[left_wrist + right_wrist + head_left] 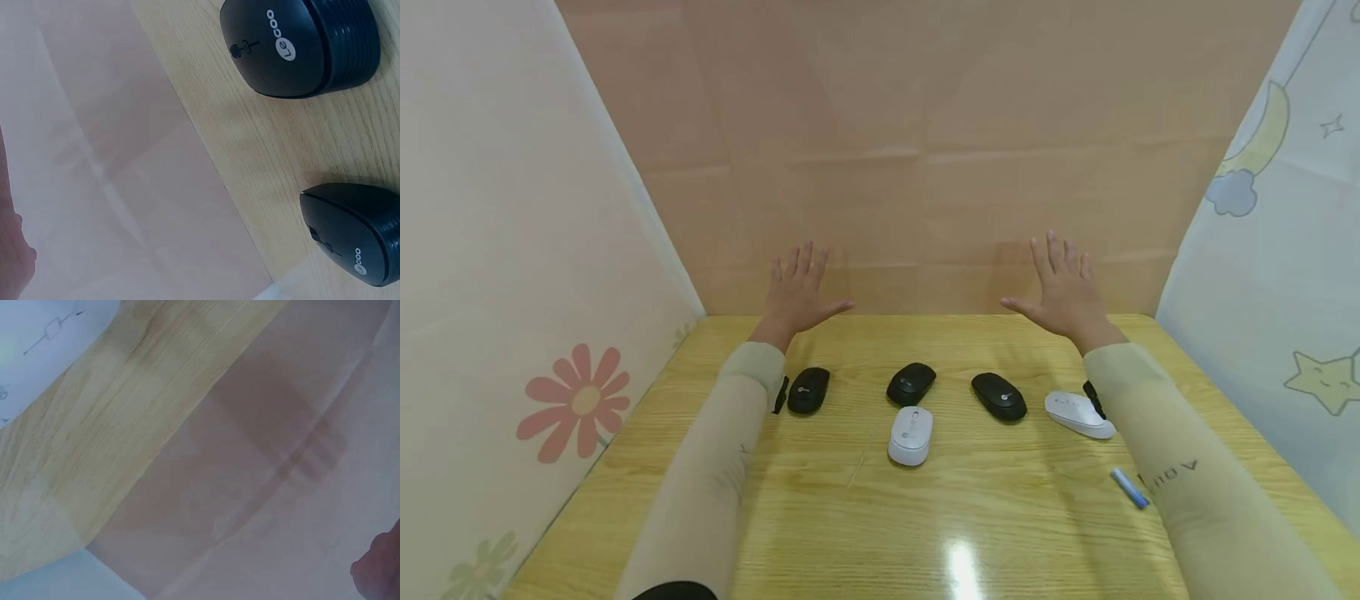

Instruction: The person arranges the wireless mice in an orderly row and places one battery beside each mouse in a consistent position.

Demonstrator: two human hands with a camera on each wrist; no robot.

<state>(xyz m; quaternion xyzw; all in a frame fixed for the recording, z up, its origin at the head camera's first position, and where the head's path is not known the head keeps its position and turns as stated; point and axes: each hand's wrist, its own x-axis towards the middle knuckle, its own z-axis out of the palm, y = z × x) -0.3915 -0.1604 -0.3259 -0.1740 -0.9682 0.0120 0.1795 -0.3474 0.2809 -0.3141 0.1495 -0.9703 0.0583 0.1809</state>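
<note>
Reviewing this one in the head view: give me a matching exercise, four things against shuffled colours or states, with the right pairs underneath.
Things
1. Rightmost mouse
2. Right hand
3. Leftmost mouse
4. Slim stick

Colours or states
A. Black
B. Blue, beside the right sleeve
C. White
D. Raised, fingers spread, holding nothing

Pairs: 1-C, 2-D, 3-A, 4-B

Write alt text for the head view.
A person's left hand and right hand are held out empty, fingers spread, before a peach backdrop. On the wooden table lie three black computer mice, two white mice and a small blue stick beside the right sleeve.
</note>
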